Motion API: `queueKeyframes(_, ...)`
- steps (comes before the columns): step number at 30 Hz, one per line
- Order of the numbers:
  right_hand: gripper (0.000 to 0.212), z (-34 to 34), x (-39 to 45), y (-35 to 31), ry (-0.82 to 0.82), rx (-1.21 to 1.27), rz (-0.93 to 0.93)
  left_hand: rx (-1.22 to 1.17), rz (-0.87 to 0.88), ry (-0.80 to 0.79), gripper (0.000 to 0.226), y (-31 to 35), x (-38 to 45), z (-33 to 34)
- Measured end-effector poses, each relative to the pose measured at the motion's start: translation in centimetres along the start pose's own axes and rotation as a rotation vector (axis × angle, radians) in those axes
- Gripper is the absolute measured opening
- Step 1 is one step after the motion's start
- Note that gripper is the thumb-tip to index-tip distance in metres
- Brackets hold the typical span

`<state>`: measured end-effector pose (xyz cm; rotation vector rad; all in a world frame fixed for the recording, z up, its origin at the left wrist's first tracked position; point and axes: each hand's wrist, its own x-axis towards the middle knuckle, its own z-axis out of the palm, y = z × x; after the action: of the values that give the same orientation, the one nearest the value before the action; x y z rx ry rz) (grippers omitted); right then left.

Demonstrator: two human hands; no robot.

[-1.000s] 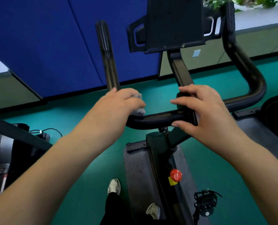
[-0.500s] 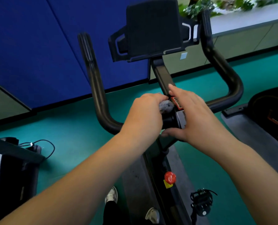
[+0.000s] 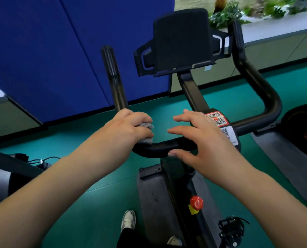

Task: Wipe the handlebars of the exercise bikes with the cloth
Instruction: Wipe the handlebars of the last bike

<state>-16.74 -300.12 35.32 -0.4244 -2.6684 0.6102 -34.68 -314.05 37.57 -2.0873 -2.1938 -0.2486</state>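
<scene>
My left hand [image 3: 129, 126] is closed around the grey cloth [image 3: 146, 130], pressing it onto the black handlebar [image 3: 159, 146] right at the left bend, where the cross section turns up into the left upright grip [image 3: 113, 77]. My right hand [image 3: 201, 140] is open, fingers spread, thumb under the bar near the middle clamp, steadying rather than gripping anything.

To do this stroke well, I think I should keep the cloth wrapped as far around the tube as my fingers allow, so the underside gets wiped too and not only the top. The bend is the awkward bit; twisting my wrist as I go round it should keep the cloth in contact. From there I would run up the left grip to its tip, pressing firmly over its ribbed part. The right-hand curve [image 3: 272, 104] looks untouched from here, so it likely needs the same treatment.
</scene>
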Motion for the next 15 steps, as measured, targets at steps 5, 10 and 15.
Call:
queueKeyframes(5, 0.042, 0.9, 2.0, -1.6, -0.043, 0.072, 0.037, -0.032, -0.021, 0.149, 0.042, -2.8, 0.0, 0.8)
queueKeyframes(10, 0.042, 2.5, 3.7, -3.4, -0.088, 0.108, 0.052, -0.045, -0.087, 0.297, 0.036, -6.1, 0.8, 1.4)
queueKeyframes(15, 0.048, 3.9, 6.1, -4.6, -0.117, 0.127, 0.105, 0.020, -0.016, 0.370, 0.032, -11.8, 3.4, 0.8)
